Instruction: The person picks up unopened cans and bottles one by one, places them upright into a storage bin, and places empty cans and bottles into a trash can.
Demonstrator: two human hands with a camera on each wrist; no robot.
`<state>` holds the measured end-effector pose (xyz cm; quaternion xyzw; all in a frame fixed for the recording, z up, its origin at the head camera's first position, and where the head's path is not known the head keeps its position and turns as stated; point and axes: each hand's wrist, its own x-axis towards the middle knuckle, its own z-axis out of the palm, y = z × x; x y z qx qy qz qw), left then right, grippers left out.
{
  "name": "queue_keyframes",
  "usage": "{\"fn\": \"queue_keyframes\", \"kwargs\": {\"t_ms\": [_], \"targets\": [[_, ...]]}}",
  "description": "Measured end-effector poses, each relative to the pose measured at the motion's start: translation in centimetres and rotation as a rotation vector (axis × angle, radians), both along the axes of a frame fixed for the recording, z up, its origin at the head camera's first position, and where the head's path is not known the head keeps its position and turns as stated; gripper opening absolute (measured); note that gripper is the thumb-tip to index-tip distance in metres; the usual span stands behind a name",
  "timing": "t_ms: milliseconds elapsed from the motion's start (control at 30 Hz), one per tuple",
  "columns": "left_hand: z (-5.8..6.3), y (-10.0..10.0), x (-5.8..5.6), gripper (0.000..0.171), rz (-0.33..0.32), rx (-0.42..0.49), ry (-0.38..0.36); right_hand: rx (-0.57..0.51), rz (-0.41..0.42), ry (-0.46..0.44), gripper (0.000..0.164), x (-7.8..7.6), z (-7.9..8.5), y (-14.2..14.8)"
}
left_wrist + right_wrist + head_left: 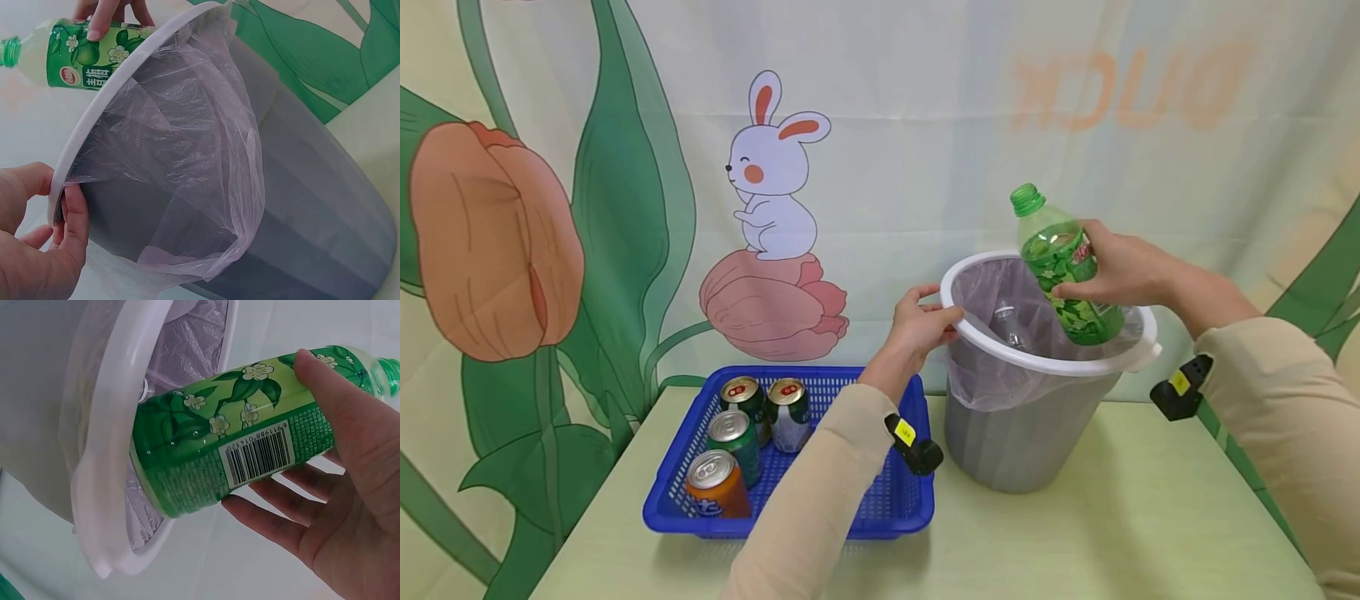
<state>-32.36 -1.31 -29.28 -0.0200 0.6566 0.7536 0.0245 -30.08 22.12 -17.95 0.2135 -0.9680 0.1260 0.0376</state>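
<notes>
My right hand (1123,262) grips a green plastic bottle (1063,267) with a leafy, flowered label, tilted over the mouth of a grey trash bin (1015,442). The bottle's base dips just inside the white rim (119,425), and its neck points up and left in the head view. With thumb and fingers my left hand (50,231) pinches the rim on the bin's left side. A thin translucent bag (206,144) lines the bin and folds over its edge. Inside it lies a clear bottle (1009,327), partly hidden by the rim.
Left of the bin sits a blue plastic basket (880,529). It holds several drink cans, among them an orange can (718,483) and a green can (734,446). A printed curtain (887,167) hangs behind the pale green table (1000,550).
</notes>
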Motion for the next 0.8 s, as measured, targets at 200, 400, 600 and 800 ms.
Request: {"fn": "queue_keyframes", "kwargs": {"t_ms": [200,400,600,800], "targets": [[0.0,0.1,-0.1,0.057,0.004,-0.012,-0.007,-0.007,0.046,-0.033,0.087,0.0,0.1,0.1],[0.1,0.0,-0.1,0.057,0.014,-0.025,-0.011,-0.008,0.079,-0.03,0.081,0.0,0.1,0.2],[0.1,0.0,-0.1,0.056,0.02,-0.029,-0.013,0.006,0.084,-0.026,0.076,0.0,-0.3,0.7],[0.2,0.0,0.1,0.054,0.024,-0.036,-0.009,0.009,0.109,0.039,0.06,0.1,-0.8,1.3]]}}
